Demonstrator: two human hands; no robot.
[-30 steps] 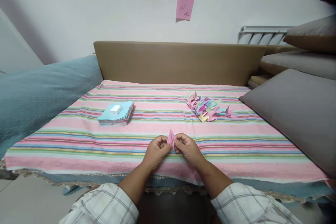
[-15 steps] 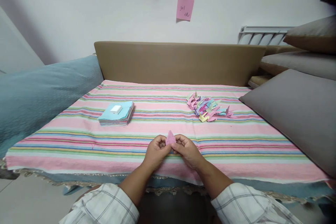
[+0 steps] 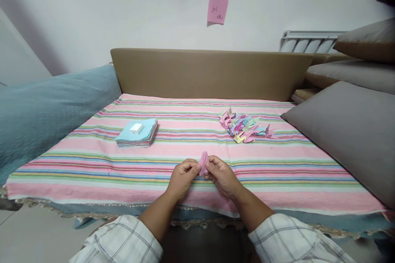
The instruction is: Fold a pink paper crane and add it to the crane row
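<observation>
So I'm looking down through the head cam at a seat covered with a striped cloth (image 3: 185, 148). My left hand (image 3: 182, 177) and right hand (image 3: 222, 176) are close together near the front edge, both pinched nearly closed on one small folded pink paper (image 3: 203, 163), thumbs and fingertips right on it. The paper sits between them with its narrow end pointing up and away from me.

Over on the left, past my left hand, there's a stack of colored paper (image 3: 137, 135), light blue sheet on top, and a little white block (image 3: 136, 128) resting on that. On the right, farther back than my hands, there's a messy pile of folded paper cranes (image 3: 243, 125), mostly pink with some purple, blue, green and yellow. Gray cushions (image 3: 348, 131) are over at the right end, and a pink sticky note (image 3: 217, 9) with handwriting is on the wall (image 3: 253, 4).
</observation>
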